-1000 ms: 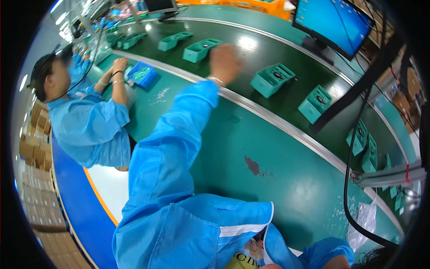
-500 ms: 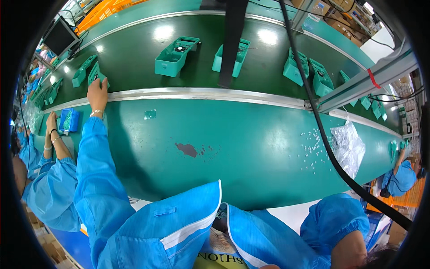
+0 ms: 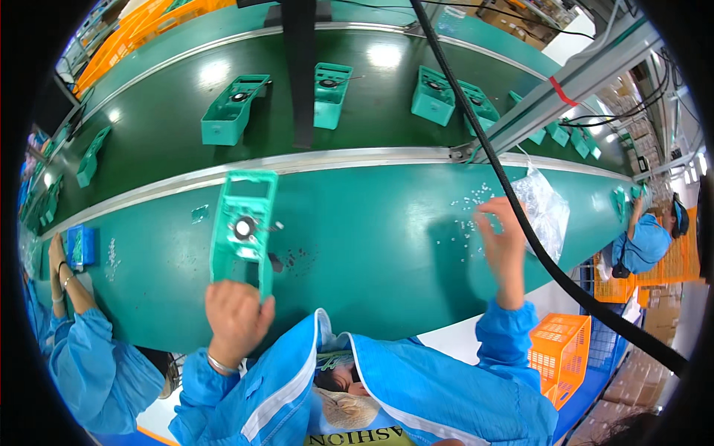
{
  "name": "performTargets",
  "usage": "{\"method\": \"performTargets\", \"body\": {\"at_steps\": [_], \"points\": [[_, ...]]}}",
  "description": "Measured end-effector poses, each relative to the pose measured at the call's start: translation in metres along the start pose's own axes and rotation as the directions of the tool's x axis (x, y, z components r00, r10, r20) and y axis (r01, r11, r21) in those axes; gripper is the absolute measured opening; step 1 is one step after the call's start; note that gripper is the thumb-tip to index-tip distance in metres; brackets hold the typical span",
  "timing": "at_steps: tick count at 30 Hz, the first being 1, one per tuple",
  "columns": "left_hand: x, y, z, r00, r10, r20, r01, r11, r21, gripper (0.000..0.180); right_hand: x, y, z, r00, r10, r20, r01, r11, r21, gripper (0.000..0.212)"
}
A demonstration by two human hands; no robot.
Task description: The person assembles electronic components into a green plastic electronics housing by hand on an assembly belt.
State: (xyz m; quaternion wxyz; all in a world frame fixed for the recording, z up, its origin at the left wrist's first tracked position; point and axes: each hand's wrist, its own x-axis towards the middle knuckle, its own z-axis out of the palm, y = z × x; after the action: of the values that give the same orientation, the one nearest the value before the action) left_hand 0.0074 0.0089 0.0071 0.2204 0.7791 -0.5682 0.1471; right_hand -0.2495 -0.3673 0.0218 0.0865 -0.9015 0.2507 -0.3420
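My left hand grips the near end of a green plastic housing, its fingers closed. A round black part with a white centre sits in the housing, which is tilted up above the green worktable. My right hand hovers over the right of the table, its fingers bent but apart, with nothing visible between them. Beside it lie scattered tiny white pieces and a clear plastic bag.
Similar green housings rest on the dark belt beyond a metal rail. A black cable hangs across the right side. A co-worker's arm and a blue box are at left. An orange crate stands low right.
My left hand has brought a green housing from the belt over the rail to the near table. My right hand has come into view beside the white pieces. The view has shifted.
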Motion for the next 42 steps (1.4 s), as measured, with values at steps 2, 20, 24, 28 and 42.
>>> {"method": "performTargets", "body": {"at_steps": [2,20,24,28,42], "points": [[0.003,0.017,0.003,0.997,0.059,0.042,-0.054,0.993,-0.107,0.022,-0.013,0.016,0.024,0.996,0.030,0.089,-0.024,0.997,-0.074,0.019],[-0.003,0.033,0.011,0.958,0.200,0.203,-0.166,0.971,-0.171,0.020,-0.021,0.015,0.040,0.997,0.046,0.061,-0.039,0.994,-0.103,0.016],[-0.002,0.031,0.009,0.957,0.200,0.208,-0.160,0.968,-0.192,0.019,-0.021,0.010,0.040,0.998,-0.026,0.054,0.033,0.991,-0.131,0.016],[0.000,0.031,0.006,0.959,0.189,0.212,-0.145,0.967,-0.208,0.018,-0.017,0.002,0.040,0.995,-0.085,0.058,0.095,0.975,-0.200,0.014],[0.007,0.040,0.010,0.965,0.210,0.158,-0.178,0.964,-0.196,0.011,0.025,-0.109,0.052,0.953,-0.250,0.173,0.187,0.931,0.315,0.020]]}}
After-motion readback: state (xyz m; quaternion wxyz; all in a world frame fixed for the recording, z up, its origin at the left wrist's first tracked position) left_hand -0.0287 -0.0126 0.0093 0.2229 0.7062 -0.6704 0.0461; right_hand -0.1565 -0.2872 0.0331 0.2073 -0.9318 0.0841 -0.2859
